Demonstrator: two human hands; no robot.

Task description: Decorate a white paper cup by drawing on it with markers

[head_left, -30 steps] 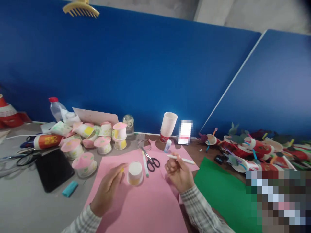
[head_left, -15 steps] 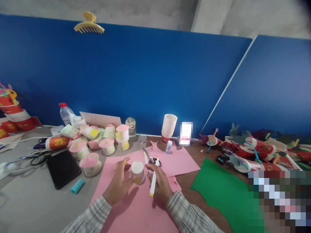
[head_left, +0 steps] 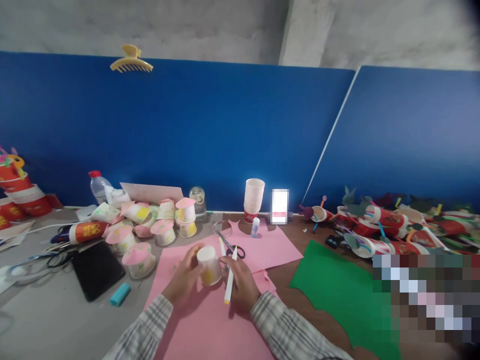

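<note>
A white paper cup (head_left: 208,262) with a yellow patch is turned base up and leans slightly over the pink paper (head_left: 221,330). My left hand (head_left: 185,279) has its fingers and thumb closed round the cup's left side. In my right hand (head_left: 242,284) is a white marker (head_left: 230,282) with a yellow end, held slanted just right of the cup. Beyond the right hand lie scissors (head_left: 236,248) with black handles, partly covering one another with a second white pen-like stick (head_left: 222,246). A glue stick (head_left: 255,228) stands upright on the far pink sheet.
Several pink-topped paper cup pieces (head_left: 138,260) cluster at left, beside a black tablet-like slab (head_left: 97,270) and a turquoise marker cap-like piece (head_left: 120,294). Stacked cups (head_left: 254,197) stand against the blue partition (head_left: 210,125). Green paper (head_left: 330,290) and red cup crafts (head_left: 386,222) lie at right.
My left hand has closed round the cup, which now tilts and shows more of its yellow side. The marker stays in my right hand. The camera view has shifted slightly.
</note>
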